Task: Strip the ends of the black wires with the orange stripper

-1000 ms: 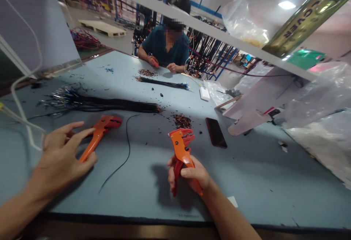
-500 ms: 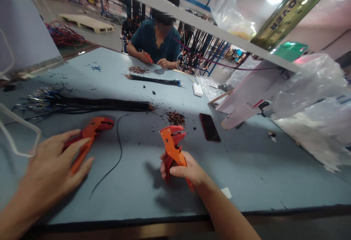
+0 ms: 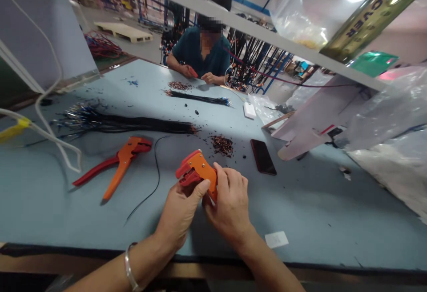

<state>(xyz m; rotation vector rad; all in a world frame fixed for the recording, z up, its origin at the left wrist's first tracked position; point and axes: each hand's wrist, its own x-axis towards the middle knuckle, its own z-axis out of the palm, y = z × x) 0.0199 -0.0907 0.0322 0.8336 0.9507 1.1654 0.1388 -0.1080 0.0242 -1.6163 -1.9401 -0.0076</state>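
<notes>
Both my hands are on one orange and red wire stripper (image 3: 199, 167), held above the table near its front edge. My left hand (image 3: 178, 212) grips it by the head, thumb on the orange side. Wrapped round its handles is my right hand (image 3: 230, 198), which hides most of them. A second wire stripper (image 3: 125, 158) lies on the table to the left with its handles spread. Between the two tools lies a single thin black wire (image 3: 158, 172). Behind them stretches a bundle of black wires (image 3: 143, 124) with bared ends at its right.
A pile of cut scraps (image 3: 222, 145) and a phone (image 3: 263, 156) lie to the right. A white cable (image 3: 63, 150) hangs at left. Across the table (image 3: 300, 221), a person (image 3: 200, 52) holds a red tool by another wire bundle (image 3: 200, 98). A shelf bar crosses above.
My left hand has let go of the wire stripper at left and moved right onto the one in my right hand. That held tool has turned, its jaws now pointing left.
</notes>
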